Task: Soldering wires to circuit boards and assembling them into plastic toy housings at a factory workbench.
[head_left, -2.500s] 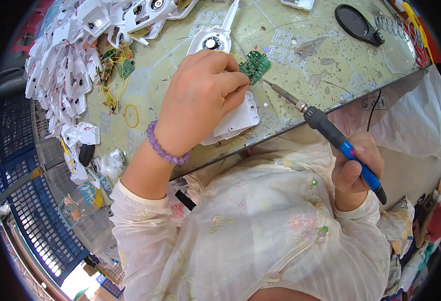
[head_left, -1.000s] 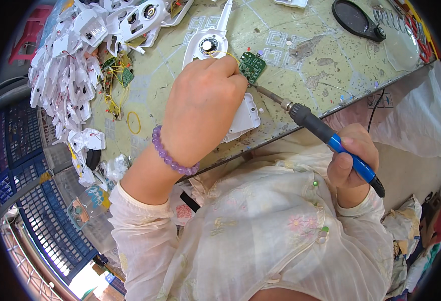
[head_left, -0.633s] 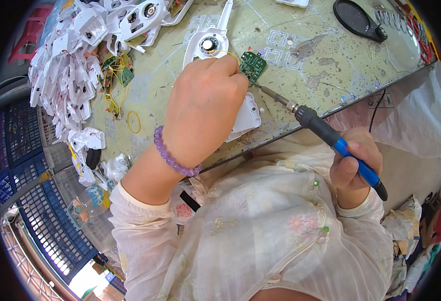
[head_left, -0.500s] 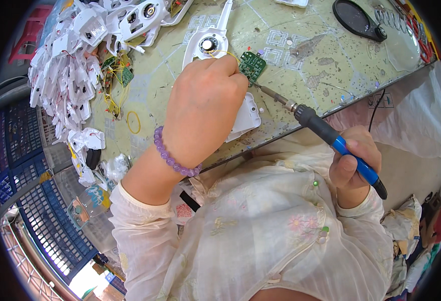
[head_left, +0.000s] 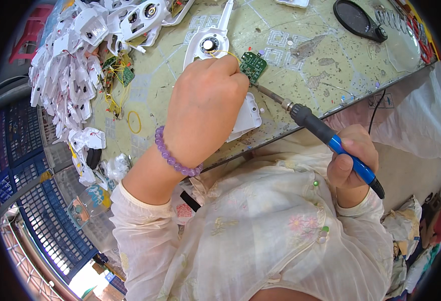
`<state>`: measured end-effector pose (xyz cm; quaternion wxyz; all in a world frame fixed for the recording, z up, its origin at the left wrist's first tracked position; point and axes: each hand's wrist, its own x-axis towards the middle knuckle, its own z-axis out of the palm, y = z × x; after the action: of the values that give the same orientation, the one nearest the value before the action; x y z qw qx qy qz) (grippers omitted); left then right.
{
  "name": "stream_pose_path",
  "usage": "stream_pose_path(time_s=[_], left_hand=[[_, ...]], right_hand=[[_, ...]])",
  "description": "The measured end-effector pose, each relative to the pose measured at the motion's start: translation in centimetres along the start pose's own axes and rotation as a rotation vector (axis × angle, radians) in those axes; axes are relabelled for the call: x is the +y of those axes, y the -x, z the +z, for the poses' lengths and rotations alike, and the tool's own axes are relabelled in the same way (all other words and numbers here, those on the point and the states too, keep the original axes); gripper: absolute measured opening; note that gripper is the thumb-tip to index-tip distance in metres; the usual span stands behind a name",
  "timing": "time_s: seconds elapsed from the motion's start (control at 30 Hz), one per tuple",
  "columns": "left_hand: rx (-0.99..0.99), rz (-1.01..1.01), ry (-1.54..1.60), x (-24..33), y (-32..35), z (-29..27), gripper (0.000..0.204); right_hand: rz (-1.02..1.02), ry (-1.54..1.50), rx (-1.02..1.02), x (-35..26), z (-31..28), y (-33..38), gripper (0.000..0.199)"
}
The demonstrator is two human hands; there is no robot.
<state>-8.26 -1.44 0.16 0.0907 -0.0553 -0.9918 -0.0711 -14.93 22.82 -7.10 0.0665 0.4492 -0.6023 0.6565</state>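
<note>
My right hand grips a soldering iron with a blue and black handle. Its metal tip points up and left, reaching the lower edge of a small green circuit board. My left hand is closed against the left side of that board; its fingertips and whatever they pinch are hidden behind the knuckles. A thin yellow wire runs from the board toward a white plastic housing with a round black part in it, just beyond my left hand. Partly beneath the hand lies a white plastic cover.
White plastic parts are heaped at the left, beside wired circuit boards and a yellow ring. A black oval-framed magnifier and a coiled metal spring lie far right. The table edge runs diagonally in front of me.
My right hand and the soldering iron have shifted slightly left, with the tip staying at the board's lower edge. My left hand and the board have hardly moved.
</note>
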Motion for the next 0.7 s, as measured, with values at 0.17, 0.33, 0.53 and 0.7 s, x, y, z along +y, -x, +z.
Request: stream_pose_path(time_s=[0.17,0.33,0.53,0.7], left_hand=[[-0.03,-0.018,-0.054,-0.2,-0.06,-0.11,0.005],[-0.001,-0.007,-0.011,-0.09,0.05,0.09,0.005],[-0.026,-0.015,-0.054,-0.19,-0.03,-0.04,0.004],[-0.006,-0.011,-0.003,0.04,0.01,0.02,0.005]], right_hand=[[0.007,-0.006,-0.011,-0.07,-0.19,0.14,0.022],[-0.008,0.0,-0.002,-0.24,-0.51,0.24,0.025],[-0.007,-0.006,0.015,-0.27,-0.64,0.43,0.025],[-0.018,-0.002,0.037,-0.22,-0.64,0.49,0.024]])
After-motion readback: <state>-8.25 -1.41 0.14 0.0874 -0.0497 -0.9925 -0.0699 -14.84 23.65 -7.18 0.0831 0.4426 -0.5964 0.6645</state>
